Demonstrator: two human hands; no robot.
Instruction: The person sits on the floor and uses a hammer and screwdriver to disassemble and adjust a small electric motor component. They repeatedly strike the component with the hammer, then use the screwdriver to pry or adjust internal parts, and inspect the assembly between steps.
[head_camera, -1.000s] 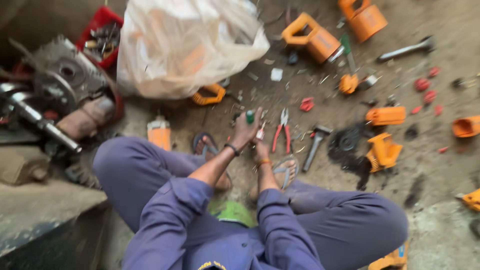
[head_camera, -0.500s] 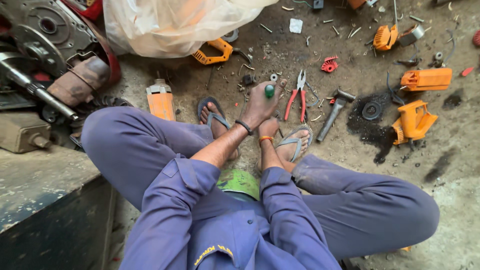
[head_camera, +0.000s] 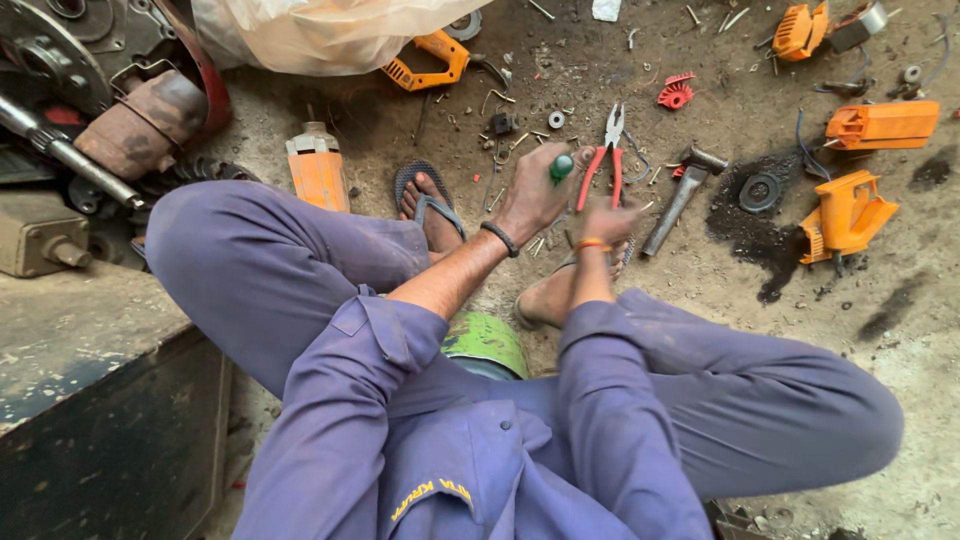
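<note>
Engine parts (head_camera: 70, 90) sit far left on a dusty floor (head_camera: 720, 270), with a metal shaft (head_camera: 60, 150) poking out toward a grey box (head_camera: 35, 235). Plastic bag (head_camera: 320, 30) lies at top, an orange handle shell (head_camera: 425, 65) just under its edge. Orange tool body (head_camera: 318, 170) stands beside the raised left knee (head_camera: 250, 250); a sandalled foot (head_camera: 430, 210) is just right of it. Green can (head_camera: 487, 343) is wedged between the legs, under the forearms.

Left hand (head_camera: 535, 195) is closed around a green-handled screwdriver (head_camera: 561, 167), handle tip sticking out at the thumb side. Wristband on that wrist. Right hand (head_camera: 608, 225) is just beside it, slightly lower, blurred; fingers look curled, whether it grips anything cannot be told. Hands close together, not clearly touching.

Red-handled pliers (head_camera: 608, 160) lie on the floor right above the right hand, just beside the screwdriver handle. Hammer (head_camera: 680, 195) lies near, to the right. Black disc (head_camera: 760, 192) rests in a dark oily patch. Orange housing pieces (head_camera: 845, 215) lie well apart at right, more at top right (head_camera: 880, 122). Small red fan (head_camera: 676, 93) sits above the hammer. Screws and washers are scattered about.
</note>
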